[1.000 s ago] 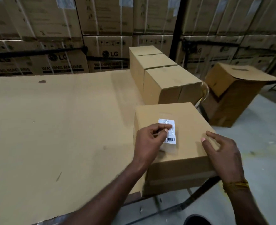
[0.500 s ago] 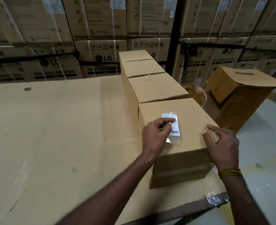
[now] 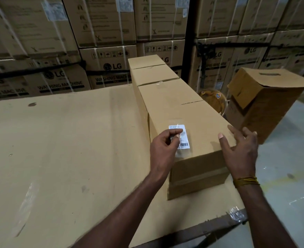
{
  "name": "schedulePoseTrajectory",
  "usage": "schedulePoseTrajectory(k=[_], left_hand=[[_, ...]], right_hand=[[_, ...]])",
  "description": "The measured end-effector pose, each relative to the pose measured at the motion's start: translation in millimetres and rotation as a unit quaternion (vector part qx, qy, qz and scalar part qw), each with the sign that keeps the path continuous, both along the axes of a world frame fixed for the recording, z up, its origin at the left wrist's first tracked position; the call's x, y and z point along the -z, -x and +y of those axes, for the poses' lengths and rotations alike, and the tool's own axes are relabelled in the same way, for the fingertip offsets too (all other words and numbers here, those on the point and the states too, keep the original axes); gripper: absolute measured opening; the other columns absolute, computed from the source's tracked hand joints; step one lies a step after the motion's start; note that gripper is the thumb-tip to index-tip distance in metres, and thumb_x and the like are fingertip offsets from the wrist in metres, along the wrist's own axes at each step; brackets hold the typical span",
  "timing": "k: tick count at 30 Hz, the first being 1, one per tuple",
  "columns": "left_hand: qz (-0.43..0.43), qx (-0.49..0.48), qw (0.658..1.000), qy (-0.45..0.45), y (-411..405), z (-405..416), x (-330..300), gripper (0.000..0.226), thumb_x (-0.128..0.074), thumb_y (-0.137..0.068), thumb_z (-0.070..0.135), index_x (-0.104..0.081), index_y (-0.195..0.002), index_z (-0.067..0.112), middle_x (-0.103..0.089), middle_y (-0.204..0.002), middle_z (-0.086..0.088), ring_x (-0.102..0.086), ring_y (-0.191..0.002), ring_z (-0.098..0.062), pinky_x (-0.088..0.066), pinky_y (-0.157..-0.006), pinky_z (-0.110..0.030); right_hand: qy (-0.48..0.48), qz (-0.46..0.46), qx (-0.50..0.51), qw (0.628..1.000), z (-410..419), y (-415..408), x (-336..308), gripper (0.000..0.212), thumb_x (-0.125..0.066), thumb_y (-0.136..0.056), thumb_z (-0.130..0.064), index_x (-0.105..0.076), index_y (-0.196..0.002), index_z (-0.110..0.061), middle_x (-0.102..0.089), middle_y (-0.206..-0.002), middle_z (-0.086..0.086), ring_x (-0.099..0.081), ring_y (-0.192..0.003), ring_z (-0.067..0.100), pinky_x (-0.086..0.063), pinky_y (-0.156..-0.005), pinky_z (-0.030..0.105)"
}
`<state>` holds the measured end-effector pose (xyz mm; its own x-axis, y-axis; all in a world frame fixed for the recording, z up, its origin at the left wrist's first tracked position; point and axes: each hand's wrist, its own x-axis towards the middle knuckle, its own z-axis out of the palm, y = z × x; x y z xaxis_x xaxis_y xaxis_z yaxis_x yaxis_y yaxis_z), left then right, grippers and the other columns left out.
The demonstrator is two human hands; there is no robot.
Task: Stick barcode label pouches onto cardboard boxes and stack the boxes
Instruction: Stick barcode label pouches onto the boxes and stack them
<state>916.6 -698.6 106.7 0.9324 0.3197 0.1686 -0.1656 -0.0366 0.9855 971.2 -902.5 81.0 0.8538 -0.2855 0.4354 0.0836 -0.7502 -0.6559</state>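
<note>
Left half of frame: bare cardboard-covered table (image 3: 58, 149), with strapped LG washing-machine cartons (image 3: 62, 76) stacked along the top edge behind it.

Centre: left hand (image 3: 162, 149) comes in from the bottom, fingers curled, thumb and forefinger pinching/pressing the barcode label pouch (image 3: 180, 140) against the top face of the nearest box (image 3: 197, 126). The pouch sits near that box's left edge, lower centre of frame (clear sleeve, white slip inside, barcode at its near end). The nearest box butts end to end against a row of closed boxes (image 3: 154, 74) running up toward the top centre.

Right of centre: right hand (image 3: 240, 149) with fingers spread wide and mostly straight, thumb resting on the box top near its right edge, other fingers over the right edge; can't tell if they touch the side. A yellow-brown thread band (image 3: 246, 181) circles that wrist.

Lower right: crumpled clear film (image 3: 237, 213) at the table corner.

Right edge: open carton (image 3: 265, 97) standing on the floor, flaps raised, apart from the table.
</note>
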Motion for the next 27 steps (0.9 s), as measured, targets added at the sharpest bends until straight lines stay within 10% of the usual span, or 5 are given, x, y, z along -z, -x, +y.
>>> schedulePoseTrajectory(k=[4, 8, 15, 20, 27], left_hand=[[0.001, 0.011, 1.000, 0.014, 43.1, 6.8, 6.2, 0.023, -0.061, -0.096, 0.009, -0.077, -0.107, 0.022, -0.075, -0.110, 0.010, -0.069, -0.102, -0.009, -0.058, -0.084, -0.030], [-0.009, 0.039, 0.999, -0.001, 91.9, 12.7, 16.3, 0.022, -0.062, -0.094, 0.006, -0.076, -0.102, 0.021, -0.075, -0.103, 0.010, -0.070, -0.096, -0.014, -0.057, -0.085, -0.033], [0.042, 0.093, 0.994, -0.032, 174.3, 28.5, 69.1, 0.021, -0.063, -0.091, 0.005, -0.071, -0.097, 0.023, -0.074, -0.094, 0.009, -0.066, -0.080, -0.007, -0.053, -0.074, -0.024], [0.137, 0.166, 0.975, -0.049, 226.8, 22.5, 123.2, 0.014, -0.065, -0.090, 0.017, -0.068, -0.099, 0.027, -0.074, -0.092, 0.006, -0.071, -0.085, -0.016, -0.058, -0.076, -0.033], [0.361, 0.295, 0.884, -0.034, 268.1, -10.6, 167.9, 0.023, -0.060, -0.098, 0.040, -0.065, -0.098, 0.018, -0.072, -0.098, 0.000, -0.067, -0.095, -0.020, -0.054, -0.081, -0.035]], right_hand=[[-0.113, -0.117, -0.016, 0.987, 35.0, 64.3, -0.4, 0.031, -0.062, -0.095, -0.030, -0.064, -0.125, -0.022, -0.056, -0.121, 0.004, -0.052, -0.116, 0.019, -0.051, -0.095, 0.047], [-0.215, -0.015, -0.128, 0.968, 73.8, 135.4, 4.9, 0.027, -0.063, -0.094, -0.034, -0.066, -0.120, -0.030, -0.067, -0.101, -0.012, -0.062, -0.094, 0.000, -0.049, -0.079, 0.013], [-0.412, 0.156, -0.163, 0.883, 104.3, 236.2, 53.2, 0.009, -0.065, -0.094, -0.017, -0.072, -0.099, -0.016, -0.076, -0.095, 0.002, -0.070, -0.088, 0.015, -0.054, -0.077, 0.027], [-0.336, 0.169, -0.056, 0.925, 105.0, 303.1, 99.7, 0.006, -0.069, -0.090, -0.014, -0.071, -0.090, -0.020, -0.074, -0.084, -0.004, -0.070, -0.079, 0.010, -0.055, -0.071, 0.027], [0.001, 0.155, 0.073, 0.985, 79.5, 370.6, 165.8, 0.010, -0.074, -0.085, -0.019, -0.068, -0.091, -0.024, -0.062, -0.085, -0.008, -0.062, -0.073, 0.014, -0.041, -0.059, 0.020]])
